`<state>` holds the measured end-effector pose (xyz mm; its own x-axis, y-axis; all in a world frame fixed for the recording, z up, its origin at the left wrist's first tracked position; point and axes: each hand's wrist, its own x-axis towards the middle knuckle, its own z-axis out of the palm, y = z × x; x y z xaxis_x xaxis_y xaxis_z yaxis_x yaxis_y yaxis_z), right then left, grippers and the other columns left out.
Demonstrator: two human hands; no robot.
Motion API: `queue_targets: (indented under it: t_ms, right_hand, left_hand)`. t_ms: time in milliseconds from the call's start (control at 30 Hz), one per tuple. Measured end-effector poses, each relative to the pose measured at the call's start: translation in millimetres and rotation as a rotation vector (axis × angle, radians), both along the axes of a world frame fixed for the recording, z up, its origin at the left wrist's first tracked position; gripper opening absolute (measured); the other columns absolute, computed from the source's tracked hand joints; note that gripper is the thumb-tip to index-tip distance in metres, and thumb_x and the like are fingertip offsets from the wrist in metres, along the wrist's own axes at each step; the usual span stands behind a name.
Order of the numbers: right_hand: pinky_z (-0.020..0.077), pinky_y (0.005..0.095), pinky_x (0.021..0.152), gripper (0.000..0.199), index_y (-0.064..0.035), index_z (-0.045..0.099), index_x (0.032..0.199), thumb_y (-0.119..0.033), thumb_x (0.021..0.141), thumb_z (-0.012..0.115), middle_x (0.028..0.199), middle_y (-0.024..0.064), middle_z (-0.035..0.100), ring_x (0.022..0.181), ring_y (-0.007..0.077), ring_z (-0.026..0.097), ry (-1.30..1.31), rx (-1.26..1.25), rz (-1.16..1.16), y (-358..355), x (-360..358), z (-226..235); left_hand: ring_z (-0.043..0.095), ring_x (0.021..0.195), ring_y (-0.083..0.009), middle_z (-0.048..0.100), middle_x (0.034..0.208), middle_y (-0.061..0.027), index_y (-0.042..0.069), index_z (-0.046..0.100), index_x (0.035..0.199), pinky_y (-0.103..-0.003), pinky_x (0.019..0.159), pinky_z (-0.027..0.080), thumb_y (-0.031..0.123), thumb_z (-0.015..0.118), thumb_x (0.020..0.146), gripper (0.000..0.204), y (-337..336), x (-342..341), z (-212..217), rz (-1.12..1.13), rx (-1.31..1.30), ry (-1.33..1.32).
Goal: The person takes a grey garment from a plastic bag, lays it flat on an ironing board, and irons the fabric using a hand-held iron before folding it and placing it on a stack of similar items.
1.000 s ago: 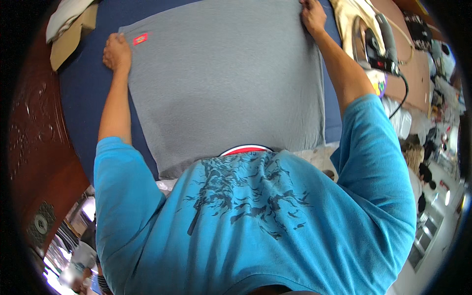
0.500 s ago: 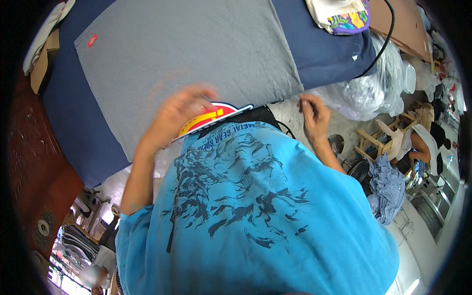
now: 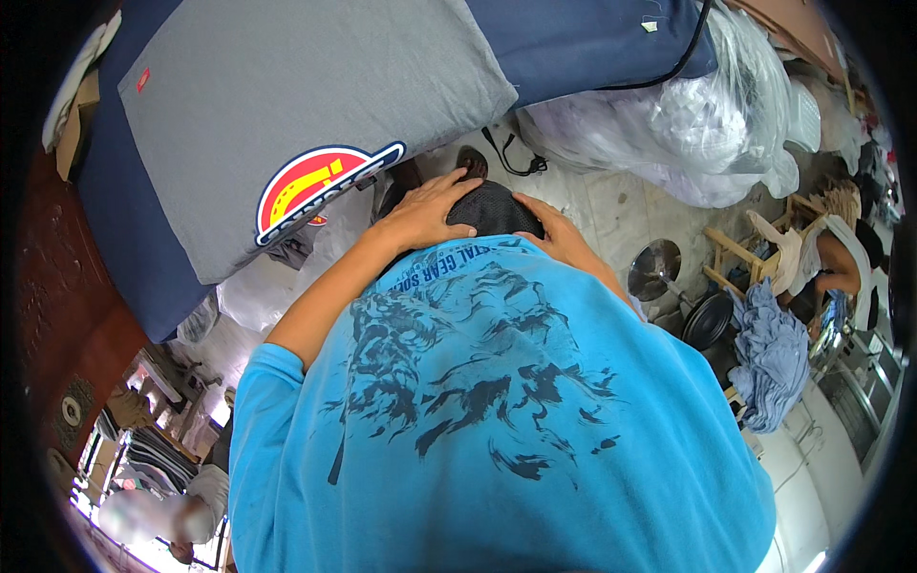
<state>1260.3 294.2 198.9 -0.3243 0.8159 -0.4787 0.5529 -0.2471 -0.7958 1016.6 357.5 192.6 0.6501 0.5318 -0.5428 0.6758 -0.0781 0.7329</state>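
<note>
Grey T-shirt (image 3: 287, 105) lies flat on the dark blue padded table (image 3: 583, 38), smooth knit, rectangular outline. Long axis runs from the small red tag at upper left down toward the hanging hem at lower right. The hem edge droops off the table edge and shows a red-yellow arched print with a blue and white border (image 3: 320, 186). Neither hand is on it.

Blue T-shirt (image 3: 497, 411) on the person fills the lower frame, matte cotton, dark brush-stroke print across it.

Clear plastic bags (image 3: 688, 124) with white contents sit on the floor just past the table, crinkled and glossy. A black cable (image 3: 506, 158) lies on the floor beside them. Pale blue cloth heap (image 3: 774, 353) at right, near a round metal stool base (image 3: 654, 267).

Both hands are at a dark mesh-textured rounded thing (image 3: 487, 205), just above the blue shirt's upper edge. What it is: cannot tell.
- Left hand (image 3: 425, 215): fingers spread, mostly flat, lying over its left side, thumb toward the middle. Touching, not clenched.
- Right hand (image 3: 564, 239): fingers extended and close together, laid along its right side. Whether it grips: cannot tell.
</note>
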Motion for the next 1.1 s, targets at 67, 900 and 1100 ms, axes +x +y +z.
queue_targets:
  t_ms: [67,900,1100]
  right_hand:
    - [0.0362,0.0376,0.098,0.066,-0.0082,0.042,0.13,-0.036,0.075,0.066,0.13,0.0148,0.045,0.118,0.0307,0.043,-0.037,0.051,0.045,3,-3,-1]
    - [0.031,0.0332,0.101,0.066,-0.005,0.047,0.126,-0.058,0.088,0.036,0.126,0.0151,0.048,0.118,0.0267,0.043,0.385,-0.74,-0.188,31,24,-72]
    - [0.0346,0.0316,0.098,0.062,-0.0057,0.046,0.126,-0.055,0.09,0.035,0.123,0.0132,0.049,0.113,0.0226,0.047,0.539,-0.826,-0.43,33,33,-59]
  left_hand:
    - [0.033,0.127,-0.0331,0.032,0.139,-0.0181,0.008,0.035,0.135,-0.04,0.104,0.028,0.038,0.067,0.071,0.077,-8,-3,-15,0.104,-0.143,-0.065]
    - [0.058,0.096,-0.0161,0.058,0.108,-0.0089,0.007,0.053,0.117,-0.024,0.083,0.047,0.024,0.056,0.086,0.036,-48,-4,-106,0.984,-1.02,-0.54]
    - [0.056,0.101,-0.0183,0.055,0.114,-0.0104,0.007,0.052,0.12,-0.027,0.087,0.047,0.02,0.054,0.086,0.036,-33,2,-84,0.977,-1.068,-0.545]
